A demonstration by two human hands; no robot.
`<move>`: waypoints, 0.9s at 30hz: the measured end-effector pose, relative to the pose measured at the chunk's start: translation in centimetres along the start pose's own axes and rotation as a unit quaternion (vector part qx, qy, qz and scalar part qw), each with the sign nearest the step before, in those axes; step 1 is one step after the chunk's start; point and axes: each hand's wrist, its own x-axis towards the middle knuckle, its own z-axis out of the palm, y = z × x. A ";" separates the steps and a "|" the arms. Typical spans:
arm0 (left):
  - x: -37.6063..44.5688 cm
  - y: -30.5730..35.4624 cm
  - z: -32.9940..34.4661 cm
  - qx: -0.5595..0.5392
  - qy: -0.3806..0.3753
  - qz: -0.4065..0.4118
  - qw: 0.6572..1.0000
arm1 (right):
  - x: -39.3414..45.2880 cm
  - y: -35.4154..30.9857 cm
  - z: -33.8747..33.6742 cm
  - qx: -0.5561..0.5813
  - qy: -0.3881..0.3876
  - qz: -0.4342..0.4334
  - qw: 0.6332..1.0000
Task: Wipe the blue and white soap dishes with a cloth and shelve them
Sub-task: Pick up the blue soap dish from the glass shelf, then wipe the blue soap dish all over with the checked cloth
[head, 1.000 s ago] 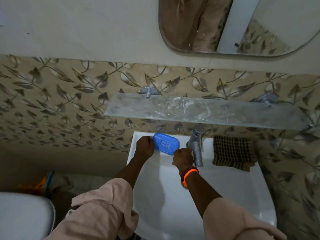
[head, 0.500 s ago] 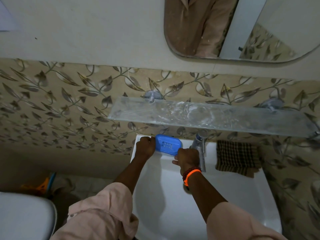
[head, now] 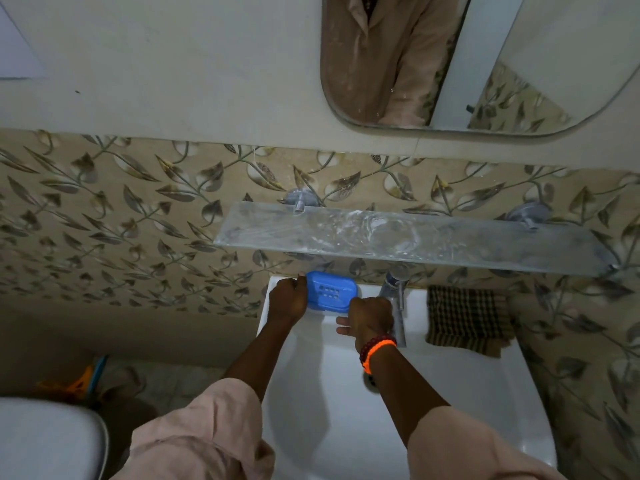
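Two hands meet at a blue dish (head: 331,292) on the back rim of the sink (head: 485,393), below the glass shelf (head: 415,239). No brand or writing can be read on anything; the dish shows only rows of small drain holes. The left hand (head: 289,299) has a curled grip on the dish's left end. The right hand (head: 370,318) touches the dish's right front corner, its fingers bent, two fingertips showing to the left; whether its grip truly holds the dish cannot be told. A checked cloth (head: 465,320) lies on the rim right of the tap (head: 396,299).
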 end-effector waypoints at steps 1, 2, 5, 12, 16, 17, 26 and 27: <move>-0.3 0.1 -0.3 -0.008 0.008 0.001 1.000 | -0.5 -0.1 -0.1 0.009 -0.006 -0.003 1.000; -0.8 0.1 -0.6 -0.022 0.015 0.003 1.000 | -1.0 -0.1 -0.2 0.020 -0.012 -0.006 1.000; -2.8 -0.6 -1.2 -0.117 0.038 -0.003 0.992 | -3.5 0.6 -1.3 0.047 -0.022 -0.024 0.998; -11.3 -1.5 0.0 -0.421 -0.026 -0.053 0.905 | -10.1 4.2 -7.2 0.101 -0.060 -0.039 0.992; -14.9 -0.7 1.7 -0.550 -0.130 -0.152 0.811 | -12.4 6.1 -10.9 0.146 -0.075 -0.010 0.986; -15.7 -0.5 2.3 -0.566 -0.146 -0.165 0.795 | -12.6 6.7 -11.7 0.152 -0.079 0.001 0.985; -19.2 -1.3 7.0 -0.613 -0.206 -0.266 0.715 | -6.3 9.5 -20.6 -0.156 0.018 -0.180 0.971; -19.5 -1.6 7.3 -0.608 -0.209 -0.274 0.716 | -4.7 9.2 -21.5 -0.226 0.064 -0.253 0.939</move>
